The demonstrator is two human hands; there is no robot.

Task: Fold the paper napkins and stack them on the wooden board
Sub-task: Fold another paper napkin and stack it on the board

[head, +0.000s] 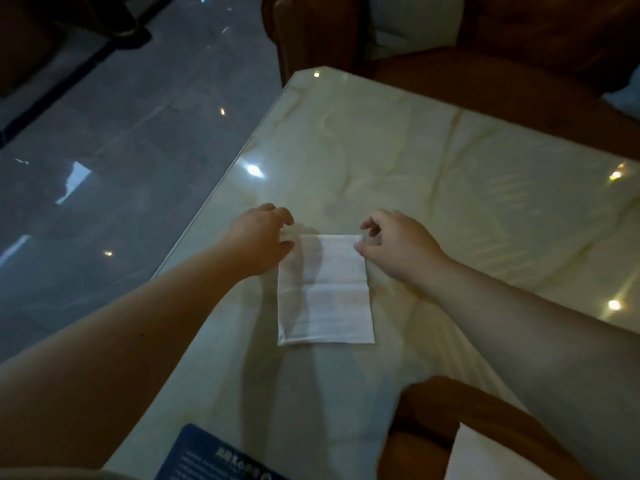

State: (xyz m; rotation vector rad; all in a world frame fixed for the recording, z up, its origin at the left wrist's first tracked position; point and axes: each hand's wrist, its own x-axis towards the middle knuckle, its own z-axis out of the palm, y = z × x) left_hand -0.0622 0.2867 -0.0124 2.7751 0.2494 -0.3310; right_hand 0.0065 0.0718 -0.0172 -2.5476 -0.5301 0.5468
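A white paper napkin [329, 292] lies flat on the marble table, folded into a tall rectangle. My left hand [258, 237] is at its far left corner, fingers curled and apart, thumb tip against the edge. My right hand [398, 244] is at the far right corner with its thumb tip on the corner and the forefinger raised above it. Neither hand has lifted the paper. The wooden board [433, 410] is at the near right, partly under my right forearm. A white napkin [485, 459] lies on it.
The glossy marble table [415, 161] ends on the left in an edge running diagonally, with dark tiled floor [104, 150] beyond. A blue printed packet [207, 455] lies at the near edge. Brown wooden chairs [485, 64] stand behind the table's far side.
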